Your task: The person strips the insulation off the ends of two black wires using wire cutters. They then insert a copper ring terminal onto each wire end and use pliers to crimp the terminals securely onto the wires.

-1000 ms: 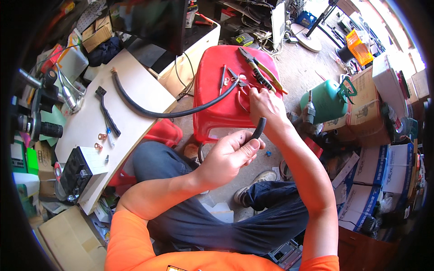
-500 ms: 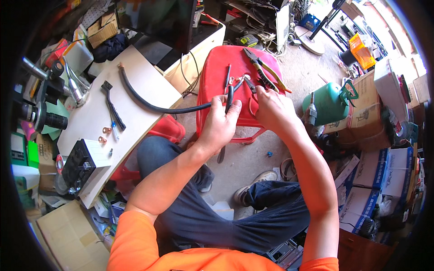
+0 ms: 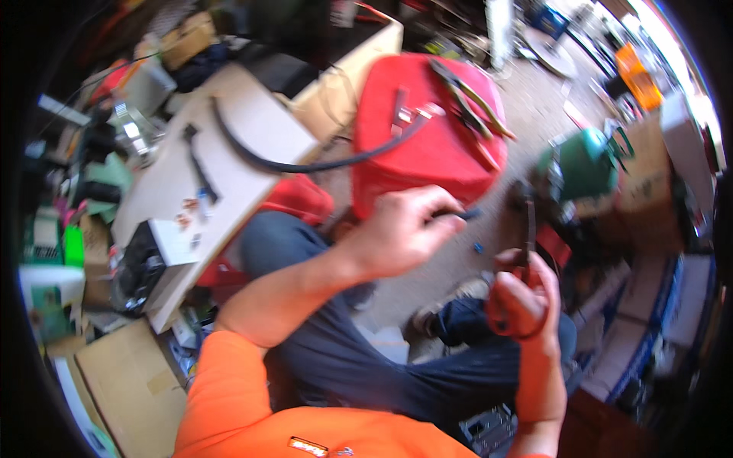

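Note:
Motion blurs the view. My left hand point(image 3: 412, 229), in front of the red stool point(image 3: 389, 172), grips a short black cable end point(image 3: 469, 214). My right hand point(image 3: 519, 294), lower and to its right, is closed on a red-handled hand tool point(image 3: 530, 221), its narrow metal end pointing up; its type is unclear. On the stool lie yellow-and-black pliers point(image 3: 489, 114), another cutter-like tool and small blurred items. A long black cable point(image 3: 290, 165) curves from the pale tabletop point(image 3: 252, 122) onto the stool. A dark short lead point(image 3: 198, 160) and small copper lugs point(image 3: 187, 214) lie on that tabletop.
A green gas cylinder point(image 3: 580, 160) and cardboard boxes point(image 3: 649, 206) crowd the right. A black-and-white unit point(image 3: 141, 256) sits at the tabletop's near edge. A flattened carton point(image 3: 130, 374) is at lower left. My bent legs point(image 3: 313, 313) are below my hands.
My right hand has left the stool, pulling the red-handled tool down and toward me. My left hand has moved right with the cable end. The view has shifted and blurred.

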The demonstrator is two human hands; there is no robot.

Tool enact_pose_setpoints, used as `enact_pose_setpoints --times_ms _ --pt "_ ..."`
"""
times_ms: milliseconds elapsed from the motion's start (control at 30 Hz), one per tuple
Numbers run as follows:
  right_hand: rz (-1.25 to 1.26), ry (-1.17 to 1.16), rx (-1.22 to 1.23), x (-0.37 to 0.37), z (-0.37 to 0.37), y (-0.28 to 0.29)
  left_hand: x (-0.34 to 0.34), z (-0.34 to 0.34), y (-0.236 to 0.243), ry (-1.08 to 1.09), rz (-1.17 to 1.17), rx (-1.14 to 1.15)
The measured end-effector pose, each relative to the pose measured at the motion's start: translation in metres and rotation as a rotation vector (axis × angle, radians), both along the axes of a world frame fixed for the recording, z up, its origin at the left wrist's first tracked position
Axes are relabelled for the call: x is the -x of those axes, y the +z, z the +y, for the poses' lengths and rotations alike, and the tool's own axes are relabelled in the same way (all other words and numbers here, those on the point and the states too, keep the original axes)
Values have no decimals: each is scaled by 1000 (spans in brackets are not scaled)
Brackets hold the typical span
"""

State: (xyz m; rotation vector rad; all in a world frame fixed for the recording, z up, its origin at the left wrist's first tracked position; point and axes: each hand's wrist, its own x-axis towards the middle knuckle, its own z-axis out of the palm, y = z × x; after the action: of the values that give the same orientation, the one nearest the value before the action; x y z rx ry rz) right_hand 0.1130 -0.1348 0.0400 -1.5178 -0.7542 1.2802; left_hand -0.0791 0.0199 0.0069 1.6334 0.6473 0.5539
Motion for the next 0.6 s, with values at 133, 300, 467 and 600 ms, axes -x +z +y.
enact_pose_setpoints --times_ms 133,300,467,600 --pt "215 49 -54 18 -29 -20 -10 -8 17 -41 28 20" --pt "10 198 -71 16 -41 -46 -26 -21 6 -114 29 -76" --pt "-131 193 -102 16 -36 -42 -33 -25 4 -210 72 -177" --pt "-169 171 -60 16 -34 -42 -34 -26 3 -251 104 -136"
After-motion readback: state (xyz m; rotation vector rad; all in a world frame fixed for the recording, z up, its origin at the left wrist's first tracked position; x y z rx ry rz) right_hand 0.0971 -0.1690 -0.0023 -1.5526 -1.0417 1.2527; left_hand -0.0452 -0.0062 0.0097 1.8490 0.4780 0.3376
